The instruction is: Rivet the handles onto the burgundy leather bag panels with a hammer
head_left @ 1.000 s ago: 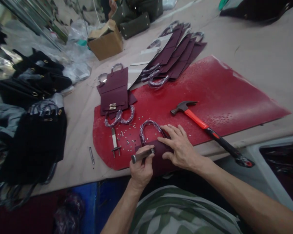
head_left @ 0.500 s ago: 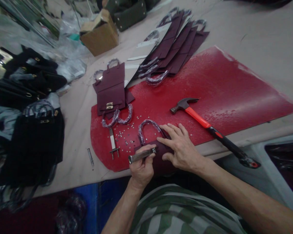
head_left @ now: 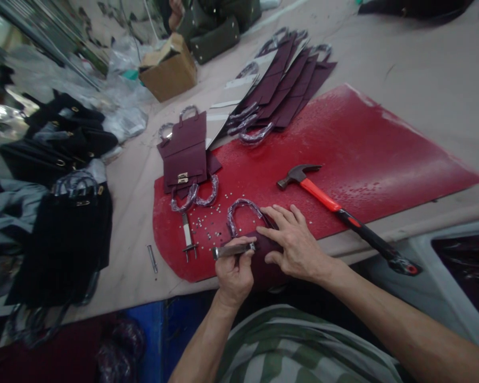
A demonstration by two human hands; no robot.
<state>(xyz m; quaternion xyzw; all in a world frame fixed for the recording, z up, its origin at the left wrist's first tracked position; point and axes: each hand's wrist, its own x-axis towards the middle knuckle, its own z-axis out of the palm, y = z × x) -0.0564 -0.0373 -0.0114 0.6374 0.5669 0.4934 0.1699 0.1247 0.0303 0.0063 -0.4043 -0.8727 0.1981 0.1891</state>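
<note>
In the head view, my left hand (head_left: 234,276) is closed around a metal punch (head_left: 233,250), held tilted with its tip over a maroon leather bag panel (head_left: 263,272). My right hand (head_left: 295,242) lies with fingers spread across that panel, pressing its upper right part. A plastic-wrapped handle (head_left: 244,204) arches from the panel onto the red mat (head_left: 343,138). To the right of my hands rests a claw hammer (head_left: 323,195) with a red and black handle. The panel's lower part drops past the table edge into shadow.
A pronged tool (head_left: 187,235) lies on the mat among small scattered discs, and a metal rod (head_left: 152,258) lies left of it. Maroon bag pieces (head_left: 186,154) and a fanned stack (head_left: 287,80) lie beyond. Black bags (head_left: 64,239) sit left; a cardboard box (head_left: 170,72) stands behind.
The view has shifted slightly, so the table's things sit a little differently in frame. Both hands keep nearly the same pose on the panel. Another person's hand shows more at the top.
</note>
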